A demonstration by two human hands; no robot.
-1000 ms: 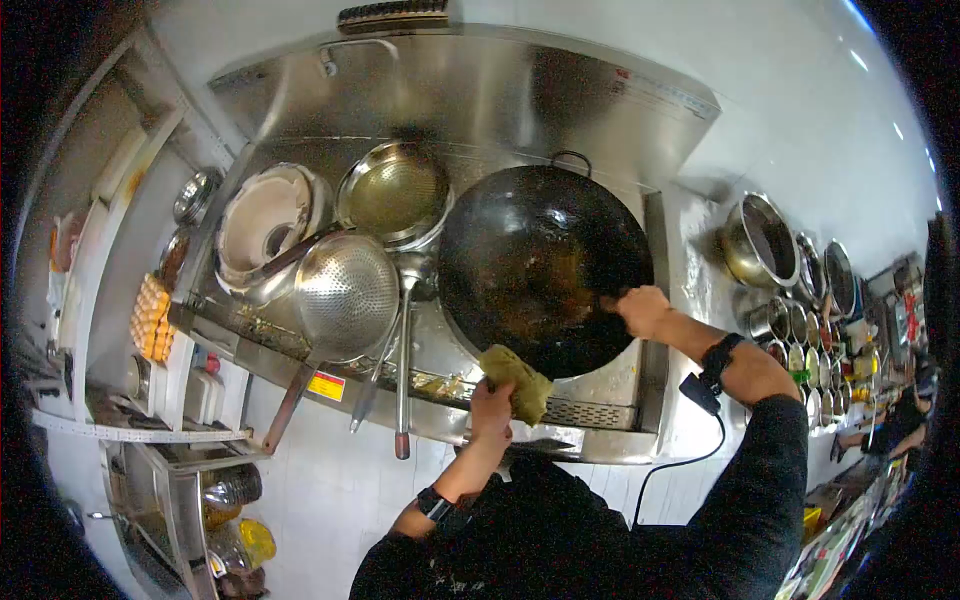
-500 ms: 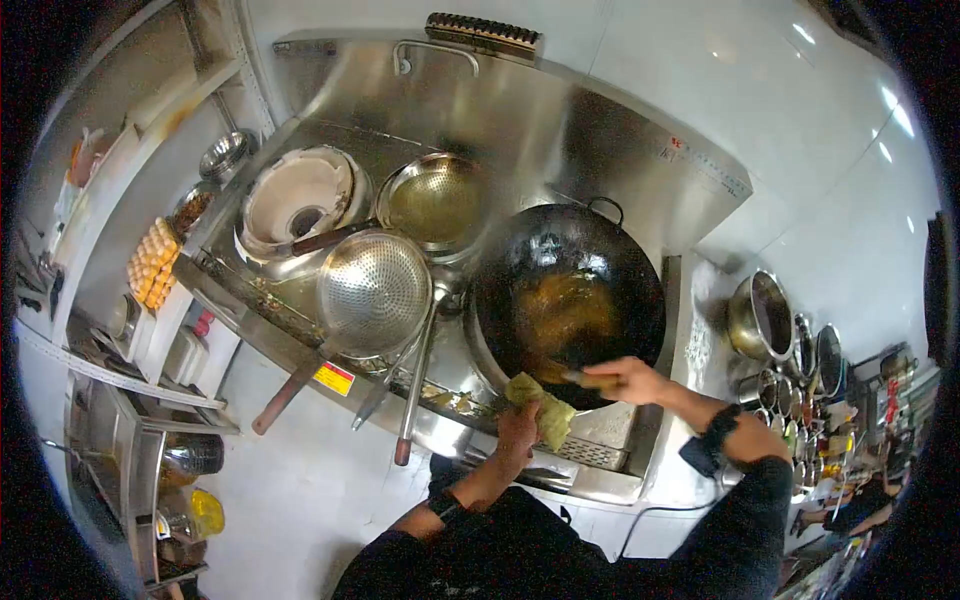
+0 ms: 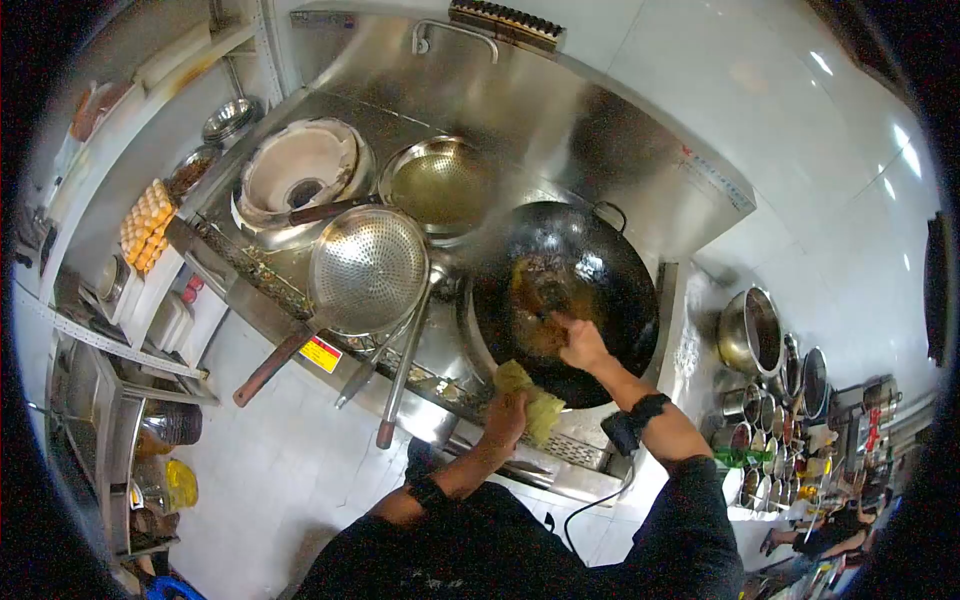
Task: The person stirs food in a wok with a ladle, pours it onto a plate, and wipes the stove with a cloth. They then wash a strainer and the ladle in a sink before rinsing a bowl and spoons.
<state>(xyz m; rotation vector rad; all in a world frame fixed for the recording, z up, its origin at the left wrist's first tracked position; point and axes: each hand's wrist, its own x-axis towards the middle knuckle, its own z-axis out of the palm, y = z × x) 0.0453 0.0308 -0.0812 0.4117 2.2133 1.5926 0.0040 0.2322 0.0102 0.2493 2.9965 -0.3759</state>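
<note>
My left hand (image 3: 507, 418) is closed round a folded yellow-green cloth (image 3: 530, 400) at the near edge of a large black wok (image 3: 610, 260). Inside the wok lies brownish food or liquid (image 3: 538, 325), with steam over its left side. My right hand (image 3: 583, 345) reaches over the wok with its fingers wrapped round the handle of a tool. The tool's dark head is down in the brown contents and is hard to make out.
Left of the wok are a perforated ladle (image 3: 368, 270) with a wooden handle, a strainer (image 3: 440, 185) over a pot, and a round burner (image 3: 305, 170). Eggs (image 3: 148, 225) sit on the left shelf. Metal bowls (image 3: 750, 330) stand at the right; a person (image 3: 845, 530) is far off.
My right hand has moved left and farther over the wok, taking the tool deeper into it. My left hand still holds the cloth at the near edge. The view has shifted slightly.
</note>
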